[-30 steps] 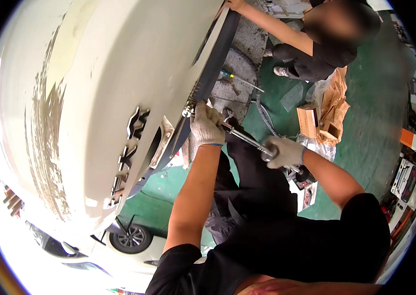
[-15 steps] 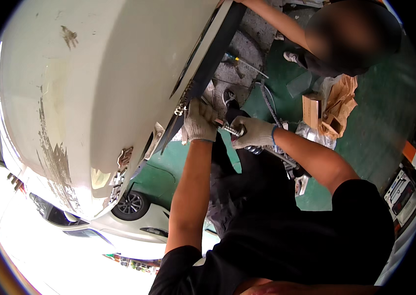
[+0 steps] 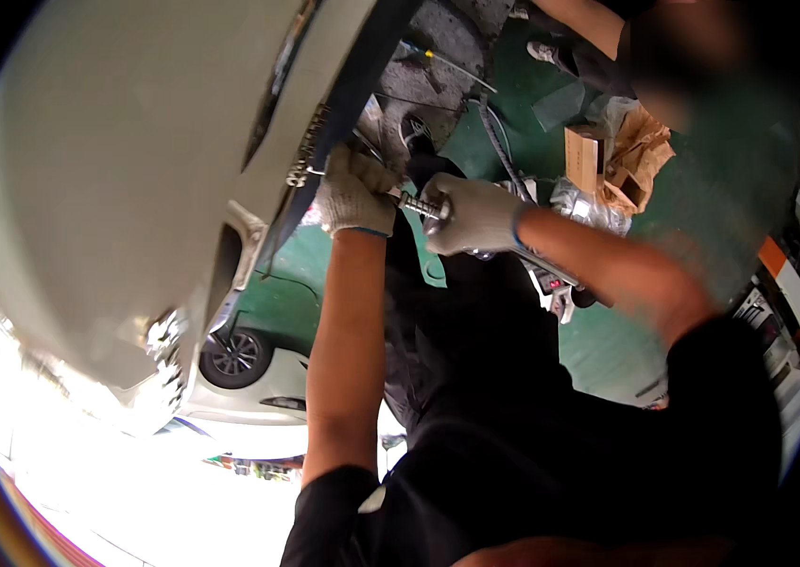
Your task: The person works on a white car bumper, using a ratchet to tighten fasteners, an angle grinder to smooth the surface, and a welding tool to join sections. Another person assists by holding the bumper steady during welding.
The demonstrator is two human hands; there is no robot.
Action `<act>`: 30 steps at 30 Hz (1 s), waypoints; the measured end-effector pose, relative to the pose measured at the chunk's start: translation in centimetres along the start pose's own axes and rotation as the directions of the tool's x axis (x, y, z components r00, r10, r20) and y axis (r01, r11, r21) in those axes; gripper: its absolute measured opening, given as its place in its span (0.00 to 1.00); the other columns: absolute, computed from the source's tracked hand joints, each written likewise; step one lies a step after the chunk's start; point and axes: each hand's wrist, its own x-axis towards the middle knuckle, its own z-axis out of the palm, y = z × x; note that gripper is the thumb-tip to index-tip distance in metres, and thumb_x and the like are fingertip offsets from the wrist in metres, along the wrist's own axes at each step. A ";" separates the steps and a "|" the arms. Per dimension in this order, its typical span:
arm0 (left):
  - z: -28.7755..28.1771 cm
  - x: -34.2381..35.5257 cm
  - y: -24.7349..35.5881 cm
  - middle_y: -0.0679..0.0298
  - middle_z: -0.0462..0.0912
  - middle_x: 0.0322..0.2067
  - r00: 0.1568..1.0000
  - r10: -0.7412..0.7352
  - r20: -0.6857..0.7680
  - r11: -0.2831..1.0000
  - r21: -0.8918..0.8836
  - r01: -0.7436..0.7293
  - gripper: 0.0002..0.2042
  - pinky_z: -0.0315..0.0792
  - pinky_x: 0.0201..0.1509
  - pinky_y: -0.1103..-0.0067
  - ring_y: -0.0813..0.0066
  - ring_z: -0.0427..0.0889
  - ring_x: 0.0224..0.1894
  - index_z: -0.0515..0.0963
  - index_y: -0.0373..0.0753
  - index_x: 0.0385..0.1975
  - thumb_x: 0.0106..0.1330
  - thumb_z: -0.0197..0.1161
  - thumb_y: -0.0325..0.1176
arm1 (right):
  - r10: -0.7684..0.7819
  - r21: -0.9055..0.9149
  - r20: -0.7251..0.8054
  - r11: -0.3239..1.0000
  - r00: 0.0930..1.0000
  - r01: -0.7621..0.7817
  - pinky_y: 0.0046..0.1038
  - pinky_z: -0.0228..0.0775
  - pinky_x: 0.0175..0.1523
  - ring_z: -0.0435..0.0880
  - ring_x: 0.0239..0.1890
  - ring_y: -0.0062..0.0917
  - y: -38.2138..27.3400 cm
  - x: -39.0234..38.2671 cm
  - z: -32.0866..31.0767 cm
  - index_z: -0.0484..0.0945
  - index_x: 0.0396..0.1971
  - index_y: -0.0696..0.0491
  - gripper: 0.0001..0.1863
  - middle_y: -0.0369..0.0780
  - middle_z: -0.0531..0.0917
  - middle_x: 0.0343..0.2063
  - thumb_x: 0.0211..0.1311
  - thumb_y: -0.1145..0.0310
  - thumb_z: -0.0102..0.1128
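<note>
My left hand (image 3: 352, 194), in a pale knit glove, is closed on the front end of a metal rod tool (image 3: 413, 203) against the edge of a white car panel (image 3: 107, 189), beside a row of small metal tabs (image 3: 310, 146). My right hand (image 3: 471, 217), gloved too, is wrapped round the tool's sliding grip at the right. The rod runs between my hands and onward behind the right one. The tool's tip is hidden by my left hand.
A co-worker (image 3: 589, 57) crouches at upper right. Cardboard boxes (image 3: 584, 156), crumpled paper (image 3: 645, 151), hoses (image 3: 499, 142) and a screwdriver (image 3: 447, 66) lie on the green floor. Another white car (image 3: 258, 406) with a wheel (image 3: 234, 357) stands below the panel.
My right hand has moved left and up along the rod toward my left hand, which stays at the panel edge. The view has also shifted, and the co-worker's arm now sits higher and further right.
</note>
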 end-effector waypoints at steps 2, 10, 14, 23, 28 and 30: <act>0.1 0.9 -1.7 0.76 0.51 0.14 0.989 0.094 -0.113 0.994 -0.040 -0.099 0.11 0.49 0.18 0.79 0.83 0.52 0.14 0.74 0.44 0.31 0.79 0.54 0.38 | -0.276 -0.335 -0.305 0.927 0.911 0.169 0.42 0.81 0.50 0.88 0.45 0.44 8.2 -5.8 2.3 0.78 0.55 0.54 0.32 0.47 0.88 0.41 0.51 0.57 0.77; 0.2 0.0 1.1 0.76 0.51 0.17 0.999 0.044 -0.018 0.999 -0.020 -0.044 0.11 0.45 0.20 0.81 0.84 0.51 0.16 0.72 0.47 0.30 0.79 0.54 0.36 | 0.329 -0.107 -0.109 0.934 0.938 -0.340 0.40 0.78 0.59 0.87 0.50 0.43 9.0 -10.3 1.1 0.81 0.53 0.50 0.32 0.46 0.87 0.46 0.44 0.58 0.76; 0.6 1.4 -0.2 0.76 0.50 0.17 1.000 0.005 0.000 1.000 -0.031 -0.005 0.11 0.46 0.22 0.80 0.84 0.49 0.17 0.72 0.48 0.30 0.79 0.55 0.37 | 0.181 -0.181 -0.038 0.966 0.983 -0.185 0.39 0.80 0.52 0.89 0.44 0.41 5.3 -5.3 -1.1 0.76 0.55 0.51 0.33 0.46 0.88 0.42 0.48 0.56 0.74; 0.5 0.2 0.3 0.75 0.52 0.15 0.998 -0.038 -0.047 0.999 0.033 0.040 0.18 0.47 0.22 0.78 0.82 0.50 0.16 0.64 0.47 0.21 0.77 0.55 0.38 | 0.118 0.102 0.261 0.984 0.958 -0.149 0.30 0.79 0.47 0.85 0.39 0.26 -0.4 2.2 -0.4 0.74 0.55 0.59 0.35 0.38 0.85 0.36 0.48 0.60 0.79; 0.0 0.9 0.6 0.75 0.53 0.15 0.998 -0.040 0.042 0.999 0.026 0.039 0.19 0.48 0.21 0.77 0.81 0.51 0.16 0.61 0.49 0.19 0.78 0.53 0.38 | 0.138 0.039 0.156 0.989 0.978 -0.146 0.28 0.79 0.46 0.86 0.38 0.25 -3.4 0.8 -2.0 0.74 0.53 0.58 0.32 0.37 0.86 0.37 0.49 0.64 0.78; 0.1 0.2 -2.0 0.73 0.56 0.14 0.992 0.119 -0.032 0.992 0.037 -0.117 0.20 0.48 0.21 0.78 0.82 0.52 0.16 0.60 0.51 0.18 0.78 0.53 0.37 | 0.016 -0.183 -0.080 0.983 0.997 -0.030 0.35 0.80 0.50 0.88 0.43 0.33 2.4 -2.2 0.6 0.75 0.58 0.54 0.34 0.42 0.87 0.40 0.51 0.60 0.75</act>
